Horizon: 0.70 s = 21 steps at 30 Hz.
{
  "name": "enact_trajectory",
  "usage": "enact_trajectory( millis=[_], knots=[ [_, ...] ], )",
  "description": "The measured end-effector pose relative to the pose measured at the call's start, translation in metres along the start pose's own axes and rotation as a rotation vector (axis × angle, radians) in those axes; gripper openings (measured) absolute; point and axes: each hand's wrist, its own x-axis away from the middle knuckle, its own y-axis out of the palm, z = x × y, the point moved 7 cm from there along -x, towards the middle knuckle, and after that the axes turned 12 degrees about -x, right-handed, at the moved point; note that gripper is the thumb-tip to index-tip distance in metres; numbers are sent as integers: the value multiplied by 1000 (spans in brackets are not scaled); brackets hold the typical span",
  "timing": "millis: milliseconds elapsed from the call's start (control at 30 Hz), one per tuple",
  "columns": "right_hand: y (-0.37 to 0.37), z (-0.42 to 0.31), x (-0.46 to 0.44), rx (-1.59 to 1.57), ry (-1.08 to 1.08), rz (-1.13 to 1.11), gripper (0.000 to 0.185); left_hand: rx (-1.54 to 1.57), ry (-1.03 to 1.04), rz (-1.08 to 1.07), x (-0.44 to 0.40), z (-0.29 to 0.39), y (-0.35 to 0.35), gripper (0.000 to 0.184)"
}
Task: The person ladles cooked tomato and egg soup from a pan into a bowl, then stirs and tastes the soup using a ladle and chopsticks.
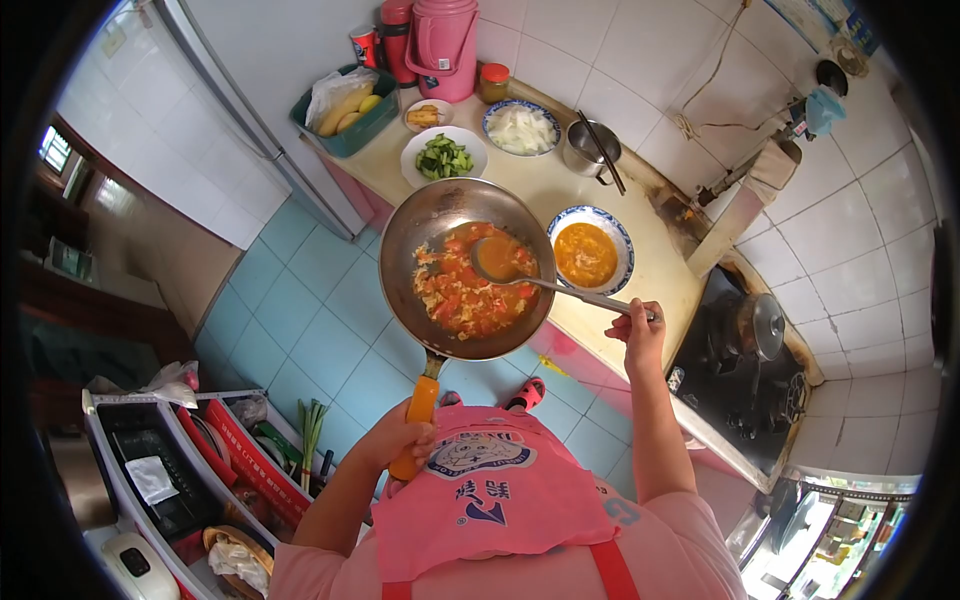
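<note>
My left hand (402, 437) is wrapped round the orange handle of a wide metal pan (408, 225), which is held up in front of the pink apron. Red tomato pieces and yellow egg in liquid (470, 290) lie in the pan. In my right hand (637, 326) is the handle of a metal ladle (582, 294); its bowl sits over the food in the pan and holds orange liquid. Just right of the pan, a blue-patterned bowl (587, 255) on the counter contains orange soup with bits in it.
On the counter (545, 185) stand a plate of chopped greens (444, 157), a plate of white slices (522, 128), a metal pot with chopsticks (590, 150) and a green basket (350, 120). A black stove (722, 345) with a lidded pot is right; a shelf unit (130, 410) is lower left.
</note>
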Motion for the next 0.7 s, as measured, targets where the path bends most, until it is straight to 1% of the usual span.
enact_trajectory(
  millis=[333, 400, 700],
  knots=[
    [-2, -16, 16, -18, -63, -94, 27, 6, 6, 0, 2, 1, 3, 23],
    [2, -26, 24, -7, -88, -94, 23, 4, 9, -3, 2, 1, 4, 23],
    [1, -49, 40, 32, -160, -145, 25, 16, 17, -14, 2, 1, 6, 25]
  ],
)
